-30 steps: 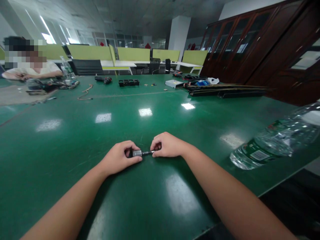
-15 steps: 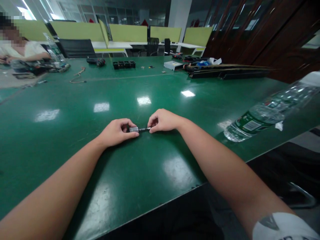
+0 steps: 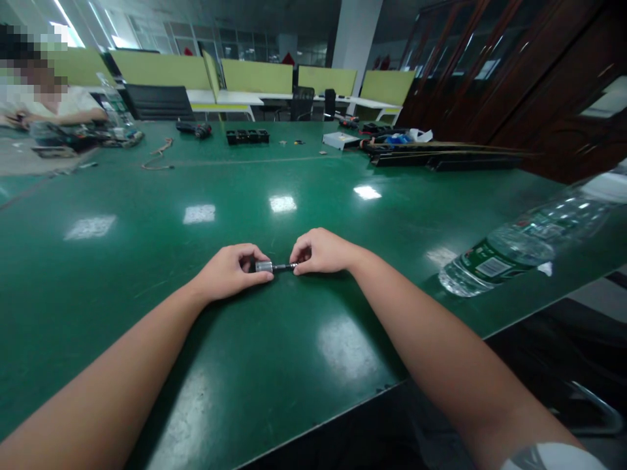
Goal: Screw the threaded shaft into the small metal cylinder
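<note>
Just above the green table [image 3: 274, 339], my left hand [image 3: 234, 269] is closed round a short silver cylinder [image 3: 264, 267], thumb below and fingers above. From its right end a thin dark shaft [image 3: 281, 267] runs level toward my right hand [image 3: 321, 251]. The thumb and fingertips of that hand pinch the shaft's shiny far end. Part of the cylinder is hidden behind my left fingers, and the exact kind of this small tool or part cannot be made out.
A large clear water bottle [image 3: 509, 251] with a green label stands at the right. Toward the back are a black slotted block [image 3: 247, 136], a grey metal box [image 3: 340, 140], long dark rails [image 3: 441, 156] and a cord [image 3: 157, 156]. Another person [image 3: 53, 108] sits at the far left.
The whole scene sits slightly lower in the picture, as the camera has tilted up a little. Both hands keep the same hold on the cylinder and shaft.
</note>
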{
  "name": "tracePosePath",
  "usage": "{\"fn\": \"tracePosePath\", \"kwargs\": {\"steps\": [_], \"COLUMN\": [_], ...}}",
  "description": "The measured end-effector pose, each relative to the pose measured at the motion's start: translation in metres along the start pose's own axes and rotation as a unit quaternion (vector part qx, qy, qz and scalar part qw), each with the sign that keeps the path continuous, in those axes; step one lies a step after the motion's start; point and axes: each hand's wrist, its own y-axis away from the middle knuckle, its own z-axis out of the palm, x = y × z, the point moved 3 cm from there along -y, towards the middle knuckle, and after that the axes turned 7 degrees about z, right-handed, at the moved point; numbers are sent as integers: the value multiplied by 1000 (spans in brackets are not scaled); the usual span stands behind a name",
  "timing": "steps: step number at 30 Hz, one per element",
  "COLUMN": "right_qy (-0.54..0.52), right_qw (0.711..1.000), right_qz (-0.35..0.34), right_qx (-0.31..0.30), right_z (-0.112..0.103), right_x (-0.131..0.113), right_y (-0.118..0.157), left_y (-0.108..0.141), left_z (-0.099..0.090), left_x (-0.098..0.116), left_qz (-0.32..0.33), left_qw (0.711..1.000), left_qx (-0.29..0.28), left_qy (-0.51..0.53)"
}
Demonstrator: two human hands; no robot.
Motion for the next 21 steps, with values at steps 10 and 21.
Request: {"fn": "tracePosePath", "kwargs": {"steps": [10,21], "right_qy": [-70,-71], "right_qw": [996,994], "right_qz": [-10,-32], "right_qx": [50,71], "right_z": [20,24], "right_x": [-10,-17], "right_y": [-9,-9], "left_y": [4,5], "left_z": [-1,-1], "left_x": [-2,-3], "left_qz": [-6,-16], "left_qw": [1000,999], "left_qx": [17,15], "left_qy": [9,23]}}
